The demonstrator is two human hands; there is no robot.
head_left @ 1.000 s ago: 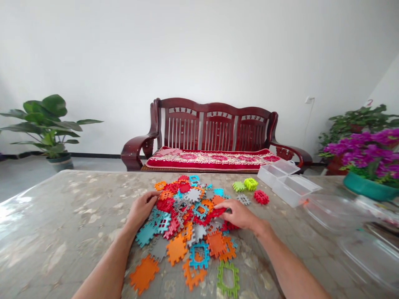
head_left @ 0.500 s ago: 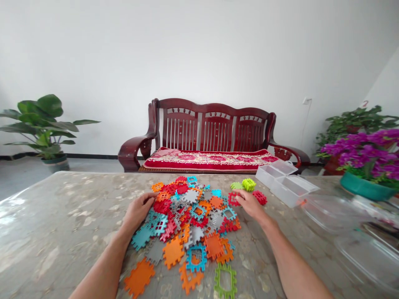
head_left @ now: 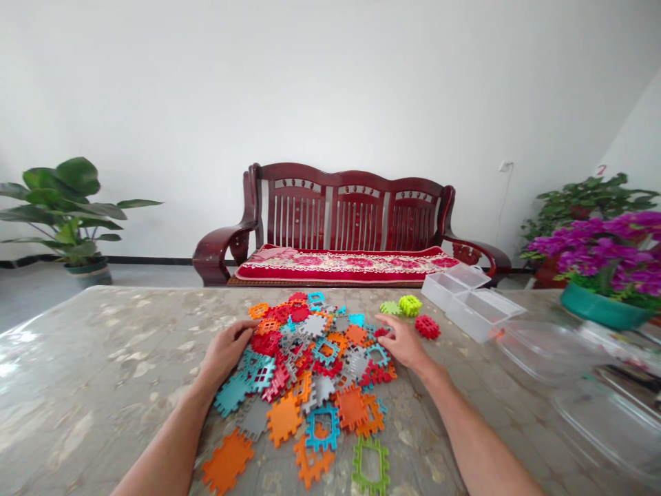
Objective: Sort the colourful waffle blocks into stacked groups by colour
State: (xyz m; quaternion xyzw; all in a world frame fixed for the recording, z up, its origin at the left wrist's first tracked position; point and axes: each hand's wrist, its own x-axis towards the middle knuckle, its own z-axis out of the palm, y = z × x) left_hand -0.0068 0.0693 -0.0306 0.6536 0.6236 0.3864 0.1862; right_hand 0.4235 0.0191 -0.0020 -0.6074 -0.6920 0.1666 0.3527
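A loose heap of flat interlocking plastic tiles with notched edges, in orange, red, blue and grey, covers the table's middle. At the heap's left edge, my left hand [head_left: 230, 348] has its fingers curled in beside a red tile [head_left: 267, 342]; what they hold, if anything, is hidden. On the right side, my right hand [head_left: 405, 342] has thumb and forefinger around a small red tile [head_left: 381, 333], seen nearly edge-on. Beyond it lie a red notched cluster [head_left: 427, 327], a bright green cluster [head_left: 410, 305] and a light green tile [head_left: 391, 308].
Clear plastic boxes [head_left: 483, 315] stand at the back right, with transparent lids [head_left: 547, 350] nearer me. A green pot of purple flowers [head_left: 604, 304] is at the far right. Nearby lie a large orange tile [head_left: 227, 460] and a green frame tile [head_left: 370, 465]. A wooden bench [head_left: 217, 248] stands behind the table.
My right hand has shifted slightly left toward the heap. The red window tile it held facing me now shows only as a narrow strip. My left hand stays about where it was.
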